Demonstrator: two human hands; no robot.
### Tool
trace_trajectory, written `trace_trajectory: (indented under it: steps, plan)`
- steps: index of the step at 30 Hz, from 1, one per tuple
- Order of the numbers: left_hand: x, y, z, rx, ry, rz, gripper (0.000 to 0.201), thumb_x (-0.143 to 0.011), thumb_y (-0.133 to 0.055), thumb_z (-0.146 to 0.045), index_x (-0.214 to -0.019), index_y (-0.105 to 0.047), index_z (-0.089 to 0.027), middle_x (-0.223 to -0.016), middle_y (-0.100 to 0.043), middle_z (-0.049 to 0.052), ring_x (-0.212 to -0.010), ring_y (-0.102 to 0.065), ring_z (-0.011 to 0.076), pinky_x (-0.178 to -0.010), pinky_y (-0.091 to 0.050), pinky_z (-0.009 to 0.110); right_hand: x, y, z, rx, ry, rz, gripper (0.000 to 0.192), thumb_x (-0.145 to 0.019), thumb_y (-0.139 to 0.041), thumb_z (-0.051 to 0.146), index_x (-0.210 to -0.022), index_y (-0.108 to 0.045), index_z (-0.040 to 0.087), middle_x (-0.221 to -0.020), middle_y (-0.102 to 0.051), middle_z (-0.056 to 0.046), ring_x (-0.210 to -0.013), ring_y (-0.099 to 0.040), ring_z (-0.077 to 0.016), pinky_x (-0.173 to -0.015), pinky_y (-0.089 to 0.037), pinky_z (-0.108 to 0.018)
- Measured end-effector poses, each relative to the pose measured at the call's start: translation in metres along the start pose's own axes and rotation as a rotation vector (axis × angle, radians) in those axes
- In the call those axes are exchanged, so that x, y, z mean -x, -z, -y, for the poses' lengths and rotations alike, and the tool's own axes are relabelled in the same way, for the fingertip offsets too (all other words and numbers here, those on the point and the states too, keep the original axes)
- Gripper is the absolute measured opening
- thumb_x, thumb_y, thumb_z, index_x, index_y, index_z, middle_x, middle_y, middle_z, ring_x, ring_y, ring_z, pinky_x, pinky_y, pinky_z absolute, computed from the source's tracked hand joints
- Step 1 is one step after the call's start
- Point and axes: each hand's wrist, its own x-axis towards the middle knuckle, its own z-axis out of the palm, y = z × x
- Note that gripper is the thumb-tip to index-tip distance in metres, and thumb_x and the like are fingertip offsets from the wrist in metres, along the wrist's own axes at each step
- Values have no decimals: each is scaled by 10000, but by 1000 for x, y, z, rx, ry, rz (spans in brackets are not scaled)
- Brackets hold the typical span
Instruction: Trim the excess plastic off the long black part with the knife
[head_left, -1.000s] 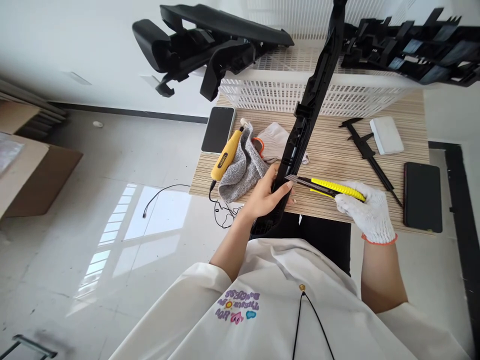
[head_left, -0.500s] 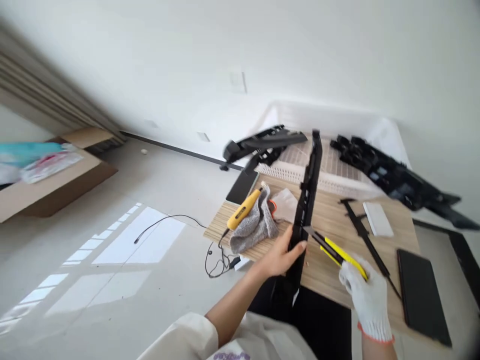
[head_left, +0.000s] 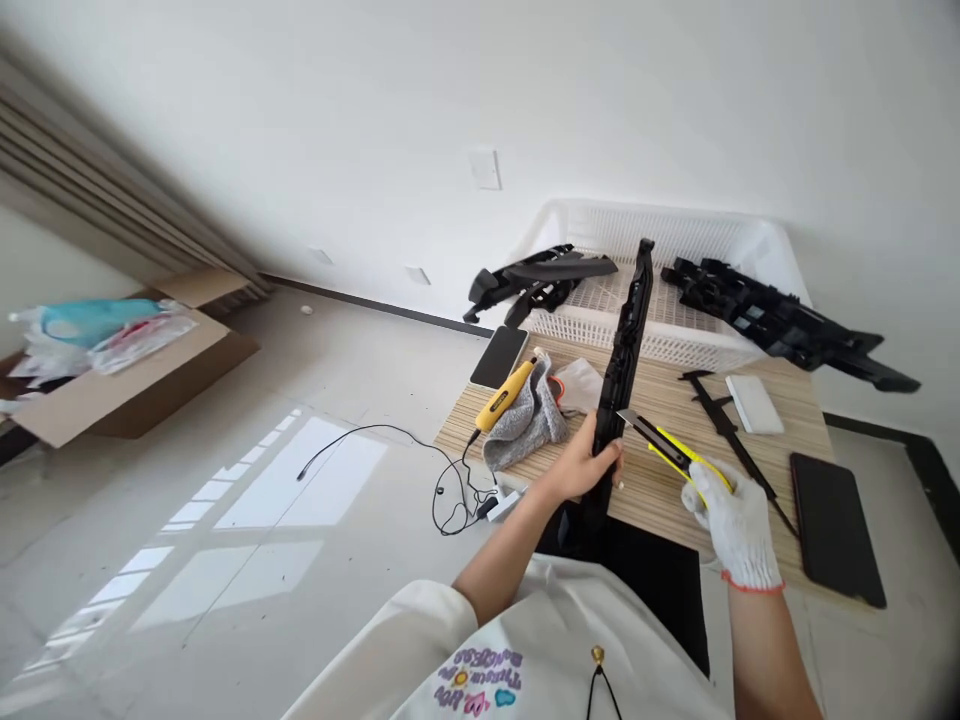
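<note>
My bare left hand (head_left: 586,462) is wrapped round the lower part of a long black plastic trim piece (head_left: 624,350), which stands up at a slight tilt over the table's near edge. Clips and ribs line its length. In a white knitted glove with an orange cuff, my right hand (head_left: 733,515) grips a yellow utility knife (head_left: 679,455). The knife's blade is out, and its tip is at or very near the trim piece's right edge, just above my left fingers. Whether the tip touches cannot be made out.
A wood-grain table (head_left: 660,490) carries a yellow corded tool (head_left: 506,395) on a grey cloth (head_left: 525,430), black calipers (head_left: 724,425), a white block (head_left: 754,404), a black tablet (head_left: 836,525) and a phone (head_left: 499,357). Behind, a white basket (head_left: 667,345) holds more black parts. A cardboard box (head_left: 150,375) stands left.
The view has shifted slightly, so most things sit a little differently in the picture. My hands still hold the trim piece and knife, with the blade still by the trim's edge.
</note>
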Motion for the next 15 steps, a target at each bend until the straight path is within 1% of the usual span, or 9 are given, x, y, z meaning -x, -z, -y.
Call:
trace_trajectory:
  steps: [3, 7, 10, 12, 15]
  plan:
    - [4, 9, -1, 0, -7, 56, 349, -987, -572, -492, -1087, -377, -220, -690, -540, -91, -505, -544, 83, -524, -474, 235, -4, 3, 1, -37, -12, 30, 408, -726, -825, 537, -844, -681, 174, -501, -489, 42, -467, -420, -104, -420, -296, -225]
    - [11, 16, -3, -30, 14, 72, 325, -994, -571, -478, -1074, -381, -226, -672, -518, -104, -476, -508, 77, -519, -464, 240, -4, 3, 8, 13, -19, 50, 365, -735, -806, 521, -745, -636, 198, -481, -473, 42, -444, -389, -99, -406, -262, -230]
    - [13, 20, -3, -76, 13, 89, 288, -1008, -555, -452, -1068, -381, -230, -659, -514, -106, -465, -505, 79, -516, -458, 238, -1, 1, 13, 28, 2, 80, 356, -744, -794, 507, -695, -613, 206, -467, -455, 44, -443, -380, -99, -411, -263, -235]
    - [13, 21, -3, -102, 9, 103, 265, -1018, -543, -433, -1076, -383, -230, -647, -518, -106, -465, -509, 82, -524, -459, 238, 0, 1, 14, 28, 10, 96, 339, -753, -792, 493, -698, -622, 205, -461, -447, 47, -444, -381, -100, -418, -271, -239]
    - [13, 22, -2, -100, 18, 121, 261, -1024, -537, -425, -1103, -387, -227, -653, -528, -101, -467, -515, 82, -525, -461, 237, 0, 2, 13, 26, 10, 82, 324, -756, -798, 486, -736, -642, 203, -456, -443, 53, -437, -373, -101, -414, -264, -242]
